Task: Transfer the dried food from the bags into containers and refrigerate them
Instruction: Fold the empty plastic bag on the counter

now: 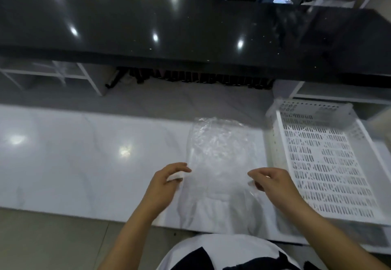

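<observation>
A clear, crinkled plastic bag (219, 149) lies flat on the white marble counter (84, 159), its far end toward the black bar top. My left hand (167, 182) pinches the bag's near left edge between thumb and fingers. My right hand (273, 182) pinches the near right edge, so the bag is stretched between both hands. No dried food shows inside the bag. No container is in view.
A white perforated plastic tray (364, 212) sits on the counter just right of my right hand. A raised glossy black bar top (190, 37) runs across the back. White shelf frames (88, 79) stand under it at the left.
</observation>
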Tool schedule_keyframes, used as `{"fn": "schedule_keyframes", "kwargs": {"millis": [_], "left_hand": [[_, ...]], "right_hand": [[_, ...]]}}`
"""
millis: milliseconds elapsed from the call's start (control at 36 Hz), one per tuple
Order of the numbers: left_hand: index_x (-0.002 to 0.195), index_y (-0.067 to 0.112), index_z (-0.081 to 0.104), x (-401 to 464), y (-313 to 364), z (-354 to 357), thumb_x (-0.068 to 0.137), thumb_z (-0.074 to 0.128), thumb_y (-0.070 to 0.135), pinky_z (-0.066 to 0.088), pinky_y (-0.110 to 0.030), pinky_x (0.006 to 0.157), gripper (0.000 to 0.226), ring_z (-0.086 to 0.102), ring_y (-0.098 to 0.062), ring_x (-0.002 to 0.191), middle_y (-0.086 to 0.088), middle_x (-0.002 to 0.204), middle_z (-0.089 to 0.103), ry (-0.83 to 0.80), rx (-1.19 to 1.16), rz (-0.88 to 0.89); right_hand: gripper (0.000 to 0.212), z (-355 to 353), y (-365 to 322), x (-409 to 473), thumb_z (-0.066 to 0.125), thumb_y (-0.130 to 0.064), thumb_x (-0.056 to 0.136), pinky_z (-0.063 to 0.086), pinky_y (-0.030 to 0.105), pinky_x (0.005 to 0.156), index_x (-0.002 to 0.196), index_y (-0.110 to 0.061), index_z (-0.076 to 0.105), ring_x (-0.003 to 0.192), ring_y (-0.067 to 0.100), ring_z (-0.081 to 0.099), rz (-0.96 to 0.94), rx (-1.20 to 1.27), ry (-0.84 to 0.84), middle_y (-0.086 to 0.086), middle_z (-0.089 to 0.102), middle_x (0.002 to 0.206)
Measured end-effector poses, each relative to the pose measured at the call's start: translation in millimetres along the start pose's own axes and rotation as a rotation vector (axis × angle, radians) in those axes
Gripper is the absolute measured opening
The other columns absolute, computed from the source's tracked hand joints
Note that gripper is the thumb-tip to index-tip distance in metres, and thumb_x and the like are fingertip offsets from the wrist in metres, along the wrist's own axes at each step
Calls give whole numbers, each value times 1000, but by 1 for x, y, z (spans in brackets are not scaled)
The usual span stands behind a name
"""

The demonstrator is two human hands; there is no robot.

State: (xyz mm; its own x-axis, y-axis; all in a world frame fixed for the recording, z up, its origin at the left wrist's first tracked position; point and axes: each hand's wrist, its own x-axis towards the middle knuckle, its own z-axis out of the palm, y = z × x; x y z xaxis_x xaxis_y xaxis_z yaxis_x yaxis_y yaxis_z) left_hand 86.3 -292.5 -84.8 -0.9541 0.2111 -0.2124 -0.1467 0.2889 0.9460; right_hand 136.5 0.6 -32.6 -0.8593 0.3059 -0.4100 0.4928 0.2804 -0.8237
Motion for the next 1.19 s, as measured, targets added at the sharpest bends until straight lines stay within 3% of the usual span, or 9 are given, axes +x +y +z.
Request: {"fn": "schedule_keyframes", "kwargs": {"millis": [167,333,444,611,694,806,1000,1111,1194], "left_hand": [[104,40,70,35,17,-4,91,71,26,61,-29,79,19,68,-4,96,9,118,66,44,-190,-231],[130,40,49,50,25,27,83,78,24,60,-35,75,57,63,-19,104,2,124,54,-80,-17,-279],[134,45,44,50,18,36,84,74,13,61,-27,61,66,63,-15,95,0,131,48,-71,25,-259],[139,52,32,52,20,41,81,78,27,57,-24,53,79,61,-17,99,4,132,43,-66,30,-279],[141,50,28,50,21,48,78,78,31,62,-40,74,82,58,-25,110,4,128,43,-46,124,-267],[139,48,35,39,18,55,84,69,13,61,-33,75,74,59,-18,103,2,130,49,-11,139,-255],[144,38,40,10,10,47,91,53,3,51,-15,72,65,61,-9,98,0,134,48,-32,226,-202],[144,26,44,0,32,56,93,53,2,35,-30,112,57,41,-19,134,1,148,44,116,470,1],[141,14,53,9,65,85,91,45,-3,26,-33,121,54,37,-22,143,-5,150,49,143,490,232]], "right_hand": [[16,1,3,-15,73,-26,86,56,45,91,72,-24,80,70,9,71,59,15,84,-3,76,72],[20,1,1,-29,68,-36,90,57,42,86,78,-22,77,79,12,70,118,-188,21,-4,76,81],[14,-5,-19,-24,62,-46,90,42,26,66,84,-33,63,78,5,58,-155,-591,191,-14,63,99],[24,19,-61,39,60,-33,94,40,31,93,110,-17,68,117,21,53,-485,-616,234,0,59,127],[55,42,-62,83,48,-42,100,18,46,119,152,-24,37,150,29,18,-441,-814,60,5,25,163],[68,63,-30,122,27,-63,100,-4,55,120,158,-38,0,153,27,-14,-351,-1102,-73,-2,-10,168],[77,81,39,103,2,-77,88,-14,57,117,155,-41,-12,151,29,-21,-231,-1089,-15,-2,-17,166],[74,88,51,89,-1,-74,92,-13,58,118,156,-39,-10,152,28,-20,-272,-1072,73,-1,-14,167],[73,89,51,87,-1,-71,94,-11,60,118,158,-36,-9,152,30,-19,-294,-1082,107,1,-14,167]]}}
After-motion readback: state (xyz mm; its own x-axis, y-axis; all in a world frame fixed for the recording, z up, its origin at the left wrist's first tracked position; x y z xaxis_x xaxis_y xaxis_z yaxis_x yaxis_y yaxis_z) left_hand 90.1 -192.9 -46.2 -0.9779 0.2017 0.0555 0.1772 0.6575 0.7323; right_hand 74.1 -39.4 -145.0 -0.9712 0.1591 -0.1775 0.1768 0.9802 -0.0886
